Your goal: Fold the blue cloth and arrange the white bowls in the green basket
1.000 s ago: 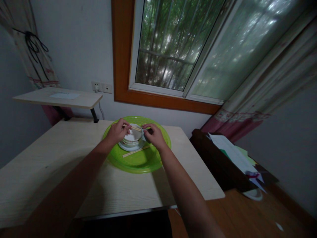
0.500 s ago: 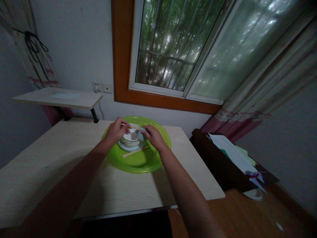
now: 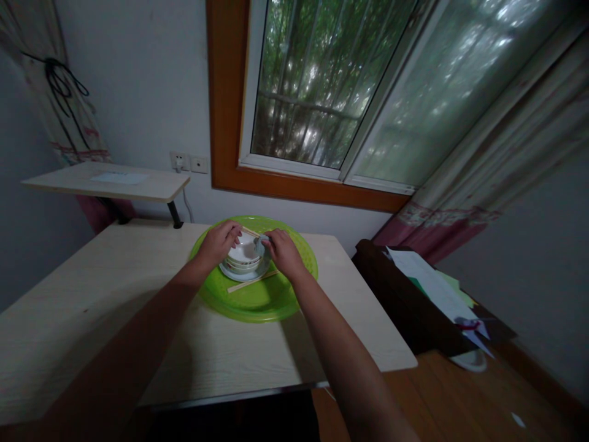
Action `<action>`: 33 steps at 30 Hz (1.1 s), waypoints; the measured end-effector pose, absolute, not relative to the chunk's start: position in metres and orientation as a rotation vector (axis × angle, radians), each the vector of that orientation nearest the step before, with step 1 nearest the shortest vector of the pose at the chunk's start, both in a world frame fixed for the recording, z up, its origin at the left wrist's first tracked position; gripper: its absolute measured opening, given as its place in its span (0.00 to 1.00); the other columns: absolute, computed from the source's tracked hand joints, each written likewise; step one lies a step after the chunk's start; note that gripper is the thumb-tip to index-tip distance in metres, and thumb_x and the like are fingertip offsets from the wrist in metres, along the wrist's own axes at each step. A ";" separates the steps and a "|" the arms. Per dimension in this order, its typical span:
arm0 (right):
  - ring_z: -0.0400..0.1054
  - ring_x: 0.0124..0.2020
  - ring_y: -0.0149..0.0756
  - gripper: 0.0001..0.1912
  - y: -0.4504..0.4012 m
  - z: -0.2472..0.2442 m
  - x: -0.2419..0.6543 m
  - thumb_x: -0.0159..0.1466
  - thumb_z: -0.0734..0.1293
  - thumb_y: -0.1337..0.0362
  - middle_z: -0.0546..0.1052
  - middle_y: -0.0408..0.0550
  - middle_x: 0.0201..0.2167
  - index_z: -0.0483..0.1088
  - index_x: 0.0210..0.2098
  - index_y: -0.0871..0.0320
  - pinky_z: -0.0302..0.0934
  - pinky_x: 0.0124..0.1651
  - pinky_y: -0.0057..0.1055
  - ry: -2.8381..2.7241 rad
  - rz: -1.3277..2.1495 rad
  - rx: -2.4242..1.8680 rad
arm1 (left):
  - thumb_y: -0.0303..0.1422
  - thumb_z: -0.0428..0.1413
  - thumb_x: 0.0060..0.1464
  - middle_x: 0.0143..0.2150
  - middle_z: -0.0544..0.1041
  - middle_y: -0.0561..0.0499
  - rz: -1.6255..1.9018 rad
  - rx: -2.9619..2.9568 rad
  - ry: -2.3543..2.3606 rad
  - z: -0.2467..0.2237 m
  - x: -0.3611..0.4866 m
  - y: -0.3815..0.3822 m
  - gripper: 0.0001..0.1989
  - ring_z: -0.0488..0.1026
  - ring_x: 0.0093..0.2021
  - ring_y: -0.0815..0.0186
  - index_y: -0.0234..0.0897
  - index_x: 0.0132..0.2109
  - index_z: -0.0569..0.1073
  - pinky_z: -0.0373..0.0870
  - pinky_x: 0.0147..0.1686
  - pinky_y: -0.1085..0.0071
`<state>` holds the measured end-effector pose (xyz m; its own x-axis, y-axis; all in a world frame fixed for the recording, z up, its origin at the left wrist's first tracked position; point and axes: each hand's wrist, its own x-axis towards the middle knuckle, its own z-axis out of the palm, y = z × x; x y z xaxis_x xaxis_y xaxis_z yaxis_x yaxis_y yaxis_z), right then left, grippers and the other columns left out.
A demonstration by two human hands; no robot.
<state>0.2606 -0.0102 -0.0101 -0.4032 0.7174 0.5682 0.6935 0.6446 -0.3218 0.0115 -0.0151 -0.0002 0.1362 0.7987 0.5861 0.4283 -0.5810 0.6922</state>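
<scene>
A large green basin (image 3: 257, 304) sits on the pale wooden table (image 3: 92, 307). Inside it stands a stack of white bowls (image 3: 243, 259) on a plate. My left hand (image 3: 221, 242) holds one wooden chopstick (image 3: 251, 232) over the bowls. My right hand (image 3: 280, 252) pinches a small grey cloth (image 3: 262, 244) around that chopstick, above the bowls' right rim. A second chopstick (image 3: 251, 282) lies loose in the basin in front of the plate.
A small side table (image 3: 110, 181) stands at the back left under a wall socket (image 3: 188, 162). A dark cabinet with papers (image 3: 432, 285) stands right of the table. A barred window and curtains fill the wall behind.
My right hand has slid the cloth leftwards along the chopstick, towards my left hand. Less of the chopstick shows between the hands now. The bowls and the loose chopstick have not moved.
</scene>
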 end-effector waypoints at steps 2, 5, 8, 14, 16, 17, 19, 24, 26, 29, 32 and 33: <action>0.72 0.53 0.51 0.08 -0.010 -0.010 0.261 0.79 0.68 0.65 0.81 0.57 0.49 0.79 0.53 0.57 0.66 0.60 0.44 -2.175 0.037 -1.116 | 0.44 0.52 0.70 0.33 0.80 0.51 1.444 2.085 1.195 0.001 0.010 -0.015 0.14 0.77 0.30 0.62 0.42 0.41 0.75 0.73 0.36 0.65; 0.72 0.53 0.51 0.08 -0.010 -0.009 0.261 0.79 0.68 0.66 0.81 0.57 0.50 0.79 0.54 0.56 0.66 0.60 0.44 -2.183 0.032 -1.128 | 0.42 0.55 0.68 0.33 0.80 0.51 1.449 2.125 1.177 0.002 0.009 -0.014 0.12 0.77 0.30 0.61 0.41 0.41 0.78 0.73 0.35 0.66; 0.72 0.53 0.51 0.08 -0.012 -0.008 0.261 0.78 0.69 0.66 0.81 0.57 0.50 0.80 0.53 0.55 0.66 0.61 0.45 -2.184 0.038 -1.126 | 0.40 0.55 0.68 0.31 0.80 0.51 1.457 2.175 1.185 0.001 0.008 -0.013 0.12 0.78 0.32 0.61 0.42 0.39 0.80 0.73 0.35 0.66; 0.72 0.53 0.50 0.07 -0.016 -0.007 0.256 0.79 0.69 0.64 0.81 0.56 0.49 0.79 0.53 0.56 0.66 0.58 0.43 -2.276 -0.016 -1.084 | 0.37 0.58 0.66 0.40 0.87 0.45 1.314 2.385 1.098 -0.004 0.009 -0.009 0.11 0.82 0.41 0.56 0.42 0.38 0.84 0.78 0.46 0.62; 0.72 0.53 0.51 0.08 -0.018 -0.006 0.253 0.80 0.68 0.63 0.81 0.57 0.49 0.79 0.54 0.58 0.66 0.58 0.43 -2.320 -0.045 -1.070 | 0.37 0.59 0.67 0.41 0.87 0.43 1.250 2.449 1.057 -0.006 0.010 -0.008 0.11 0.83 0.43 0.55 0.42 0.39 0.85 0.78 0.48 0.61; 0.72 0.52 0.51 0.09 -0.019 -0.005 0.252 0.80 0.68 0.62 0.81 0.58 0.49 0.79 0.54 0.58 0.66 0.57 0.43 -2.334 -0.057 -1.064 | 0.37 0.59 0.67 0.41 0.87 0.43 1.232 2.469 1.047 -0.007 0.011 -0.008 0.11 0.83 0.43 0.55 0.42 0.39 0.85 0.78 0.48 0.61; 0.72 0.52 0.51 0.09 -0.021 -0.004 0.250 0.80 0.68 0.63 0.81 0.58 0.49 0.78 0.54 0.59 0.66 0.57 0.42 -2.344 -0.072 -1.055 | 0.37 0.59 0.68 0.42 0.87 0.43 1.226 2.491 1.051 -0.008 0.011 -0.008 0.11 0.83 0.43 0.55 0.41 0.40 0.85 0.77 0.48 0.61; 0.71 0.52 0.49 0.08 -0.023 -0.004 0.249 0.80 0.69 0.63 0.81 0.56 0.50 0.79 0.55 0.56 0.65 0.57 0.41 -2.334 -0.067 -1.043 | 0.37 0.60 0.67 0.39 0.84 0.45 1.224 2.515 1.069 -0.007 0.013 -0.010 0.08 0.80 0.41 0.56 0.41 0.41 0.82 0.76 0.46 0.63; 0.71 0.52 0.49 0.08 -0.023 -0.004 0.248 0.80 0.69 0.63 0.81 0.56 0.49 0.79 0.55 0.56 0.65 0.56 0.41 -2.333 -0.055 -1.042 | 0.37 0.59 0.67 0.39 0.83 0.45 1.223 2.514 1.074 -0.006 0.014 -0.011 0.09 0.80 0.41 0.56 0.41 0.39 0.81 0.75 0.46 0.63; 0.72 0.52 0.50 0.08 -0.023 -0.003 0.246 0.80 0.69 0.63 0.81 0.56 0.49 0.79 0.55 0.56 0.66 0.57 0.42 -2.317 -0.046 -1.046 | 0.36 0.57 0.67 0.38 0.83 0.45 1.260 2.480 1.087 -0.003 0.014 -0.012 0.10 0.79 0.41 0.56 0.41 0.38 0.80 0.75 0.45 0.62; 0.72 0.53 0.51 0.08 -0.020 -0.005 0.247 0.80 0.69 0.64 0.81 0.57 0.50 0.79 0.55 0.56 0.66 0.58 0.42 -2.275 -0.031 -1.062 | 0.37 0.58 0.66 0.37 0.82 0.46 1.347 2.407 1.135 -0.001 0.013 -0.013 0.10 0.78 0.40 0.56 0.42 0.35 0.79 0.74 0.44 0.62; 0.72 0.53 0.51 0.08 -0.019 -0.005 0.248 0.80 0.69 0.64 0.81 0.57 0.50 0.79 0.54 0.56 0.66 0.58 0.42 -2.254 -0.020 -1.075 | 0.37 0.58 0.66 0.36 0.82 0.46 1.388 2.375 1.166 0.000 0.012 -0.013 0.10 0.78 0.40 0.56 0.42 0.35 0.78 0.74 0.43 0.62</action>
<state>0.2480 -0.0187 -0.0052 -0.4657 0.6947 0.5483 0.7040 0.6662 -0.2460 0.0117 -0.0126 0.0003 0.2680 0.6882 0.6742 0.5454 -0.6853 0.4826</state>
